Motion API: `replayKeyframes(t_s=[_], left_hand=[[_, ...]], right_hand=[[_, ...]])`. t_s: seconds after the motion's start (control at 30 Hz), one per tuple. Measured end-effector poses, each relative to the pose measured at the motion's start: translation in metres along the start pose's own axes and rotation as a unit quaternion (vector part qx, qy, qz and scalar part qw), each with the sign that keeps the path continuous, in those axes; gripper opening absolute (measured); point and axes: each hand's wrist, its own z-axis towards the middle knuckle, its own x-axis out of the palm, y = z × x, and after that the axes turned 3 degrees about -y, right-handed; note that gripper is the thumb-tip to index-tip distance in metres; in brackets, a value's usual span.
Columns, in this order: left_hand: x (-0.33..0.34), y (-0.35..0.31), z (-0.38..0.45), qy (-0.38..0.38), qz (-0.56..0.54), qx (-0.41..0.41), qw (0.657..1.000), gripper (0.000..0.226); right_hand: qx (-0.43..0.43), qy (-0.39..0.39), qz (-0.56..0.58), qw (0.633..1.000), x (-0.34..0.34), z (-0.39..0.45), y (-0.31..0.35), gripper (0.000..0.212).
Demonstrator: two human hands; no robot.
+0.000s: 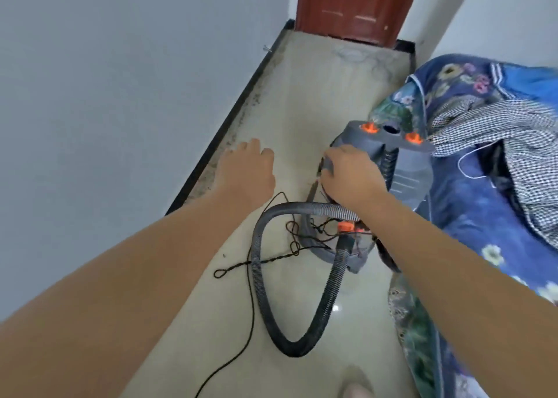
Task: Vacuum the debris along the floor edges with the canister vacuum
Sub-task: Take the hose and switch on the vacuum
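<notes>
A grey canister vacuum (pixel 401 168) with orange knobs stands on the pale floor beside the bed. My right hand (pixel 347 174) grips the top of the vacuum's body, fingers curled over its front edge. My left hand (pixel 249 168) hovers over the floor to the left of the vacuum, fingers relaxed and holding nothing. The ribbed grey hose (pixel 265 276) loops from the canister's front down toward me and back. Dark specks of debris (pixel 241 119) lie along the black baseboard at the left wall.
A thin black power cord (pixel 250 301) tangles near the hose and trails toward the bottom edge. A bed with a blue floral cover (pixel 483 222) and a checked cloth (pixel 513 131) fills the right side. A brown door (pixel 356 5) closes the far end. A toe (pixel 356 388) shows at the bottom.
</notes>
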Motion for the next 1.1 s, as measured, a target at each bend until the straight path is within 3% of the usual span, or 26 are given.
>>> replayKeyframes(t_s=[0.17,0.3,0.5,0.63,0.77,0.93,1.1], left_hand=[[-0.009,-0.125,0.054,0.025,-0.056,-0.008,0.998,0.038],[-0.009,-0.191,0.086,0.039,-0.073,-0.029,0.996,0.039],[0.001,-0.229,0.123,0.069,-0.073,-0.028,0.995,0.041],[0.034,-0.223,0.145,0.110,-0.100,-0.086,0.985,0.037],[0.081,-0.207,0.160,0.162,-0.129,-0.154,0.966,0.035],[0.157,-0.189,0.167,0.240,-0.156,-0.242,0.927,0.033],[0.230,-0.179,0.158,0.289,-0.244,-0.371,0.848,0.038]], right_hand=[[0.070,0.012,0.015,0.997,-0.036,-0.013,-0.141,0.029],[0.070,0.010,0.025,0.997,-0.051,-0.010,-0.224,0.038],[0.072,0.015,0.043,0.996,-0.048,0.018,-0.288,0.038],[0.063,0.045,0.049,0.996,-0.017,0.037,-0.305,0.039],[-0.001,0.091,0.045,0.995,0.029,0.055,-0.301,0.017],[-0.192,0.037,0.027,0.980,0.105,0.082,-0.276,0.027],[-0.277,0.041,-0.019,0.960,0.167,0.103,-0.260,0.031]])
